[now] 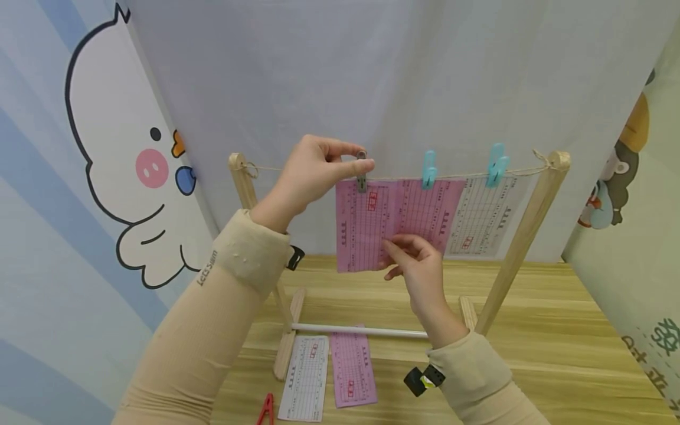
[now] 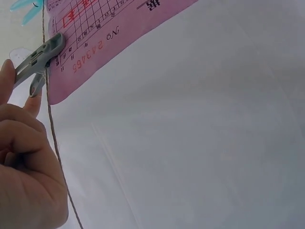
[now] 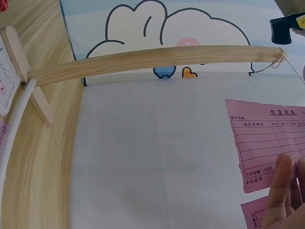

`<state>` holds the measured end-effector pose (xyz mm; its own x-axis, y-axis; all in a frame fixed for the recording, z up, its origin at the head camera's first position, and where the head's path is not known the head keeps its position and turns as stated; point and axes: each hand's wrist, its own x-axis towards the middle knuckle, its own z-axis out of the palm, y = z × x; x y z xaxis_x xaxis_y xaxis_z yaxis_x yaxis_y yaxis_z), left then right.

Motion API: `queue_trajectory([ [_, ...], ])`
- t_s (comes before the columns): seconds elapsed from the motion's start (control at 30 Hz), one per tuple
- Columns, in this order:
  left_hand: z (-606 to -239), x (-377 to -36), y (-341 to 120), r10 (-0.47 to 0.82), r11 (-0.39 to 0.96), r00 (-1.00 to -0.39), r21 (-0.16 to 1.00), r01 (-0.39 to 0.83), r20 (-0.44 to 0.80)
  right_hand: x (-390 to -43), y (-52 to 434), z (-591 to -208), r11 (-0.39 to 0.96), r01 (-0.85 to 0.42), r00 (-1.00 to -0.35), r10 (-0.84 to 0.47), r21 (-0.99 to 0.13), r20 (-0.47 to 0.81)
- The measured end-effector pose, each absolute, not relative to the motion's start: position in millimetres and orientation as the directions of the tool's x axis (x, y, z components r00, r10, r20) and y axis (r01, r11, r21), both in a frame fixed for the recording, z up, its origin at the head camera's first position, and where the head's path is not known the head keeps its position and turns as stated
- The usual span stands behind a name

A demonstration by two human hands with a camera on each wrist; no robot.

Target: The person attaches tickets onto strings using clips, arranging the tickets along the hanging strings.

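My left hand [image 1: 313,168] pinches the handles of a grey clothespin [image 1: 362,183], as the left wrist view also shows. The clothespin sits over a thin twine [image 2: 53,129] at the top of a pink receipt slip [image 1: 358,236] printed with a grid and red marks. Lower down, my right hand [image 1: 422,274] pinches that slip near its lower right edge, thumb in front. To its right hang a second pink slip [image 1: 427,203], under a light-blue clothespin [image 1: 429,170], and a white slip [image 1: 483,218], under another blue clothespin [image 1: 497,165].
Wooden posts [image 1: 523,248] hold the twine at both ends, joined low down by a white rod [image 1: 361,330]. On the wood-grain table [image 1: 574,354] lie a white slip [image 1: 305,378], a pink slip [image 1: 353,372] and a red clothespin [image 1: 267,408]. A pale curtain [image 1: 319,71] hangs behind.
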<state>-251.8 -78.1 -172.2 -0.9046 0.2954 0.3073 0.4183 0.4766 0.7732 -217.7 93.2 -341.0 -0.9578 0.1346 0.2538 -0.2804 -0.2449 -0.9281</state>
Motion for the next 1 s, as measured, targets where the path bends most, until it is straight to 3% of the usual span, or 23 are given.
queue_trajectory([
  [0.6,-172.7,-247.4,-82.6,0.322,0.399,-0.904,0.825,0.4,0.282,-213.1,101.2,-341.1,-0.199,-0.304,-0.948,0.163,-0.932,0.275],
  [0.83,-181.4,-237.1,-85.0,0.305,0.412,-0.887,0.792,0.451,0.347,-206.1,103.9,-346.9,-0.236,-0.335,-0.932,0.222,-0.912,0.285],
  [1.0,-195.7,-225.4,-89.5,0.285,0.375,-0.867,0.785,0.493,0.408,-198.5,101.4,-354.8,-0.221,-0.289,-0.95,0.187,-0.931,0.251],
])
